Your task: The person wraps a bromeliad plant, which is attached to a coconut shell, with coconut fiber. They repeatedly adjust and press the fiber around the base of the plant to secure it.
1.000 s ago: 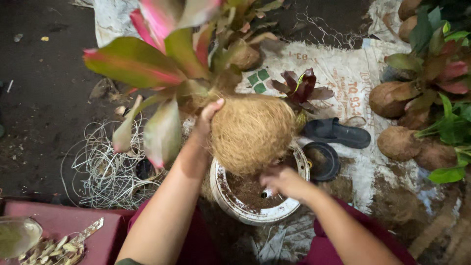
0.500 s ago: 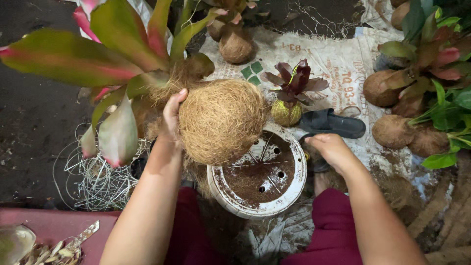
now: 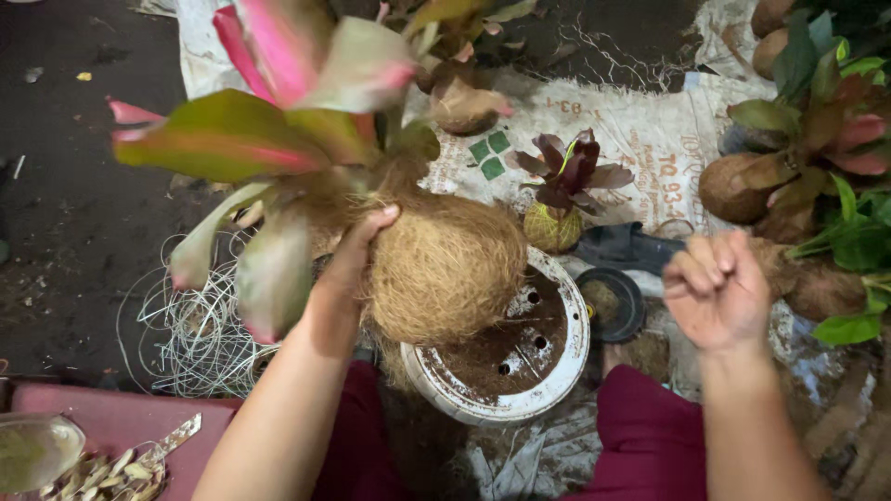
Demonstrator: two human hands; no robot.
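A round ball of coarse, tan coconut fibre [image 3: 445, 269] is hanging in the air just above a shallow white plastic pot [image 3: 557, 385], whose scuffed rim is ringing a dark, soil-smeared floor with drain holes. Broad glossy leaves [image 3: 232, 144], green edged with pink and red, are fanning out from the ball's top, partly blurred. The left hand [image 3: 348, 269] is gripping the ball at the leafy neck, fingers curled over the shaggy fibre. The right hand [image 3: 716, 289] is hovering apart to the right, closed into a loose fist; whether anything thin is lying inside it, the view is not showing. Beside the pot, a small black round dish [image 3: 608, 304] is resting on a woven white sack [image 3: 650, 130]. A tangle of pale wire [image 3: 181, 329] is lying on the dark ground at left. More fibre-wrapped plants [image 3: 789, 167] are crowding the right edge.
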